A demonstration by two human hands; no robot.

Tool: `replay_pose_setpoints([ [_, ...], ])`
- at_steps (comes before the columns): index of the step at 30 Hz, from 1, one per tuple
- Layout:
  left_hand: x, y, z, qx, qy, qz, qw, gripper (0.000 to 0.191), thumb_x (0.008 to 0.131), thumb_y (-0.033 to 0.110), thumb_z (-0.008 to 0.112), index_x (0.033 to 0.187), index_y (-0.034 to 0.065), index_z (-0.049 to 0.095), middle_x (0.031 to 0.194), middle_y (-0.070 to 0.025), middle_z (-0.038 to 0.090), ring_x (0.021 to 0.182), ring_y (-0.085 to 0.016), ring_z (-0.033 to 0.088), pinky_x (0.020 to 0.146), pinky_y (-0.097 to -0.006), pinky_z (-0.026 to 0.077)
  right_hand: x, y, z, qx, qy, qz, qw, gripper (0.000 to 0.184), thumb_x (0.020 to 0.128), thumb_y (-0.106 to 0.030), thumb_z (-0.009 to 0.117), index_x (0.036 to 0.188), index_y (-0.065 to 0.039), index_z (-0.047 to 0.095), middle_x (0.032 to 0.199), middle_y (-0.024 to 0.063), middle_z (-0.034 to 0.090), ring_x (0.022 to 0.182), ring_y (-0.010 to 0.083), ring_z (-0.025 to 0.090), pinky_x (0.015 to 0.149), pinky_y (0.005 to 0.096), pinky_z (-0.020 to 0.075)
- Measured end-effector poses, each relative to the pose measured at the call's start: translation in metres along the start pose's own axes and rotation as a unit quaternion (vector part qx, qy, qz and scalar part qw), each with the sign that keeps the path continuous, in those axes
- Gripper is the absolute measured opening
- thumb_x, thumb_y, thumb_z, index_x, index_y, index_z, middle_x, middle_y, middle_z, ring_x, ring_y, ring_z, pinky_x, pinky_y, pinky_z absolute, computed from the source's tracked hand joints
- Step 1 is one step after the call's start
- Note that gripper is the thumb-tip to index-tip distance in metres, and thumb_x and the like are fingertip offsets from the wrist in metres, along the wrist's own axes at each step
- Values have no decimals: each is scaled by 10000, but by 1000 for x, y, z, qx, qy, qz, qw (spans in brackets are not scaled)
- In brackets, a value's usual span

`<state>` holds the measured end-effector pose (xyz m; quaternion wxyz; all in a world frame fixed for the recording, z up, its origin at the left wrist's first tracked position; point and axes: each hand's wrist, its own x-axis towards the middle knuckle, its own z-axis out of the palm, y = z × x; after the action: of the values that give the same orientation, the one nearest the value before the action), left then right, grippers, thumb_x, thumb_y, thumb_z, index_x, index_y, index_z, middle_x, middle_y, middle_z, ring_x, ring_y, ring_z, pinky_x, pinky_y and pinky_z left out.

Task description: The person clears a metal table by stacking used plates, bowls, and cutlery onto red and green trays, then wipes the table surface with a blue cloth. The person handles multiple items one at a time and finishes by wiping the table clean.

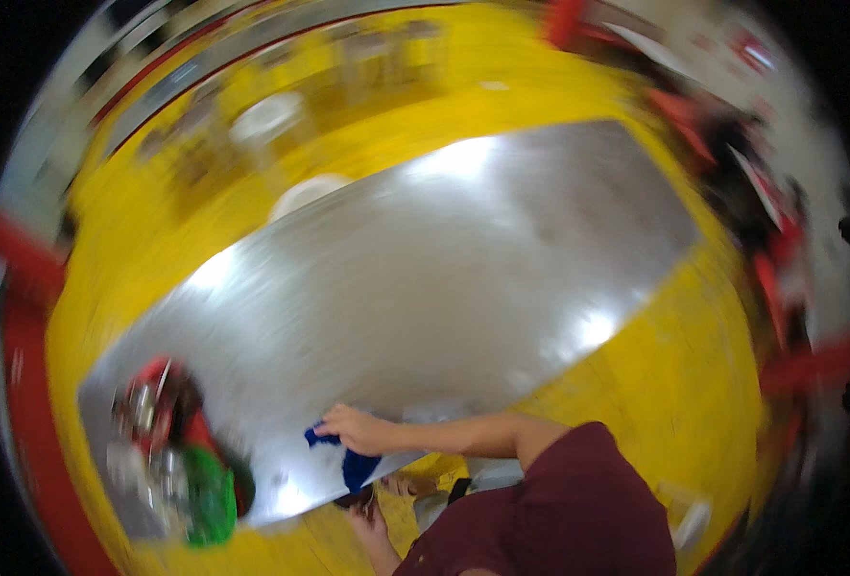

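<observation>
My right hand (358,432) is on the near edge of a long stainless-steel table (425,288), its fingers closed on a dark blue cloth (360,469). Part of the cloth sticks out past the fingers, and the rest hangs towards the table's edge. Lower down, just off that edge, is my left hand (372,529), beside a small dark brown object (356,498). Blur hides what the object is and whether the fingers grip it.
A green plastic basket (211,504) stands at the table's near left corner, among blurred glass or metal items and a red container (158,371). White stools (268,119) stand on the yellow floor (540,79) beyond the table. Red and dark furniture (684,129) lines the right.
</observation>
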<state>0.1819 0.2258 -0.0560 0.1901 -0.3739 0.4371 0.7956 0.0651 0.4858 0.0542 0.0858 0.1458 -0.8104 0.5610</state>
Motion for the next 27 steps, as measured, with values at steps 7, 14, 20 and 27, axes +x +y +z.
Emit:
replay_pose_setpoints([
  [7,72,33,5,73,-116,-125,983,434,718,56,494,1148,0,487,1149,-139,520,980,-300,555,866,-386,512,17,99,-164,-432,413,361,716,424,822,-125,512,1227,-8,479,1376,154,391,1279,302,337,1057,476,246],
  [14,78,59,-16,27,-118,-151,981,501,749,43,478,1236,130,397,1170,-139,514,1018,-285,551,804,-452,530,151,136,-58,-395,207,142,884,270,771,-94,511,1019,-13,582,1246,149,509,1212,275,422,1038,388,301],
  [20,112,66,-44,85,-115,-182,973,374,762,31,460,1134,72,450,1099,-113,516,919,-274,561,726,-398,568,91,70,79,-314,34,-26,949,202,796,-153,540,959,-63,618,1188,130,559,1127,266,504,1005,433,350],
  [27,101,82,-36,23,-77,-159,984,301,820,72,467,1121,66,464,992,-93,532,917,-275,556,779,-411,564,36,14,145,-293,10,-48,955,287,763,-137,524,1026,-83,627,1234,77,543,1196,250,449,1082,439,267],
])
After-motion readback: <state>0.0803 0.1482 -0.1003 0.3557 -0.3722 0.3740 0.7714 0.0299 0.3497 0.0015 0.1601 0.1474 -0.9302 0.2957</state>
